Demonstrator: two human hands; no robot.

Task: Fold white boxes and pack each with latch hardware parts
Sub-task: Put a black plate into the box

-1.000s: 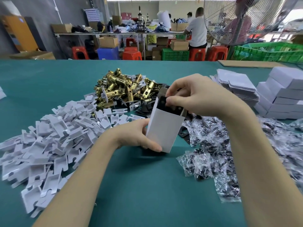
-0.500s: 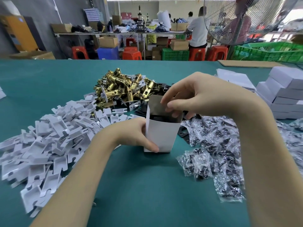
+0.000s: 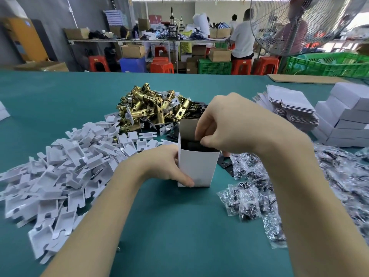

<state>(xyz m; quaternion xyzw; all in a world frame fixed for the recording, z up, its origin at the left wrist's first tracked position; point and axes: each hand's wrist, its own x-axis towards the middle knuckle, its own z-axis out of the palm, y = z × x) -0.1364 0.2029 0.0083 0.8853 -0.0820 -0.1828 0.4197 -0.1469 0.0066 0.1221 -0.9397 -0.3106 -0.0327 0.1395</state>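
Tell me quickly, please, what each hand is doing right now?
Left hand: grips the side of the upright white box.
Right hand: fingers curled at the box's open top, on a dark part inside.

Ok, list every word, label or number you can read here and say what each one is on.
No legible text anywhere.
White box held by the left hand, right hand at its open top: plain, unprinted.
Stacked white boxes: plain.
Blue sticker on the orange cabinet: too blurred to read.
Background cartons: markings too small to read.
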